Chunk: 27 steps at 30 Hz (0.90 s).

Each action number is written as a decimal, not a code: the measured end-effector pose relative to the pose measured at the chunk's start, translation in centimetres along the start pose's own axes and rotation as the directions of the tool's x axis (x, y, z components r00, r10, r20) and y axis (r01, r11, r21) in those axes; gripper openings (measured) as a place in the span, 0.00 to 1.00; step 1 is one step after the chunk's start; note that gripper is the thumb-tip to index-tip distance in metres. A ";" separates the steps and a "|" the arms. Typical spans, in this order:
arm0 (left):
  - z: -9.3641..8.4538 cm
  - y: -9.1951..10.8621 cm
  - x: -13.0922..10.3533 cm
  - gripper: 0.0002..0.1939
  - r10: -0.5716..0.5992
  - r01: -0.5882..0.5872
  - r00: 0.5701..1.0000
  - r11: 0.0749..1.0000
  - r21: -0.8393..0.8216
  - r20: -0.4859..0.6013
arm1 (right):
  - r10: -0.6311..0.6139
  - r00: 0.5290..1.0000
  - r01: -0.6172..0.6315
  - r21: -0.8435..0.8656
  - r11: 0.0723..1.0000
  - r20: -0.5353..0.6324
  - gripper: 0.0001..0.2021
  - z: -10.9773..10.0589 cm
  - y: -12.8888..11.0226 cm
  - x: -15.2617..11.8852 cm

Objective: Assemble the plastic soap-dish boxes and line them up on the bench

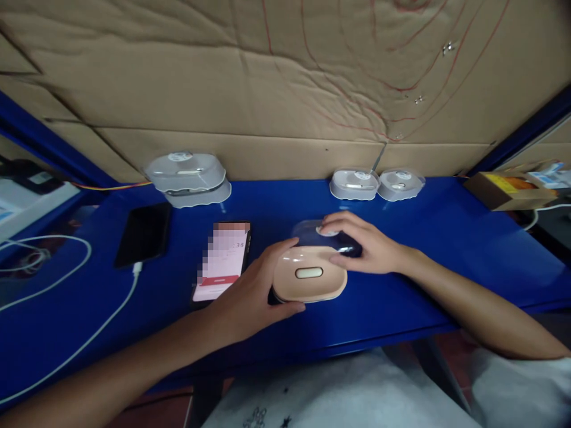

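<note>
A glossy beige oval case with a white pill-shaped button in a dark ring sits near the table's front edge. My left hand grips its left side, thumb at the front and fingers behind. Just behind the case is a clear plastic cover bearing a round white sticker. My right hand holds this cover from the right, its fingers over the sticker and its thumb near the back right rim of the case. The cover's lower edge is partly hidden by the case.
A lit phone lies left of my left hand, and a dark phone with a white cable is farther left. Stacked clear-covered cases stand at the back left, two more at the back right. An open carton is far right.
</note>
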<state>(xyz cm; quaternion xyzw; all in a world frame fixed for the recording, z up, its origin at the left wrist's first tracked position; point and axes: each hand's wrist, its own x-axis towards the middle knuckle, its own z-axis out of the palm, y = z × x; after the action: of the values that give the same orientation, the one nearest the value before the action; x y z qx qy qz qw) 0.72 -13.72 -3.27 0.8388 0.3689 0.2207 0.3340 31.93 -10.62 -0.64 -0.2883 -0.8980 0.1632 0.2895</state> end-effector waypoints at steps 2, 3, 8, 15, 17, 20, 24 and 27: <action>-0.2 0.1 0.0 0.50 -0.013 0.013 1.000 1.000 0.019 0.025 | 0.044 0.999 -0.046 -0.057 0.997 -0.023 0.23 -0.1 1.7 -0.2; -0.2 0.2 0.0 0.49 -0.014 0.013 0.999 1.000 0.028 0.041 | 0.076 0.997 -0.078 -0.085 0.993 -0.024 0.24 0.0 2.3 -0.3; -0.2 0.3 0.2 0.47 0.006 -0.007 0.999 0.999 0.036 0.040 | 0.189 0.982 -0.182 -0.233 0.955 0.004 0.20 0.3 2.9 -0.6; -0.5 1.2 0.6 0.44 0.003 -0.003 0.999 1.000 -0.009 -0.049 | -0.145 0.979 0.180 -0.276 0.944 0.142 0.28 1.7 -1.6 -0.6; -0.6 1.5 0.6 0.44 0.001 -0.002 0.999 1.000 -0.021 -0.051 | -0.178 0.972 0.216 -0.273 0.938 0.155 0.29 2.2 -2.2 -0.6; -0.5 1.3 0.6 0.45 -0.003 0.003 1.000 1.000 -0.026 -0.030 | -0.193 0.973 0.219 -0.239 0.946 0.129 0.26 2.4 -2.2 -0.5; -0.1 0.5 0.4 0.50 0.000 0.000 1.000 0.999 0.033 0.001 | -0.234 0.966 0.250 -0.181 0.951 0.109 0.19 1.9 -1.8 -0.2; 0.0 0.2 0.3 0.48 -0.019 0.018 1.000 0.995 0.103 0.005 | -0.227 0.971 0.237 -0.179 0.955 0.074 0.15 1.3 -1.4 -0.1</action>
<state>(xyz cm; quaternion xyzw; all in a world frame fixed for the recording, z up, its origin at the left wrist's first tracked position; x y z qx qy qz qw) 1.01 -13.63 -3.12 0.8520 0.3866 0.1959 0.2936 30.59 -12.00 -1.07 -0.2026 -0.9442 0.0507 0.2546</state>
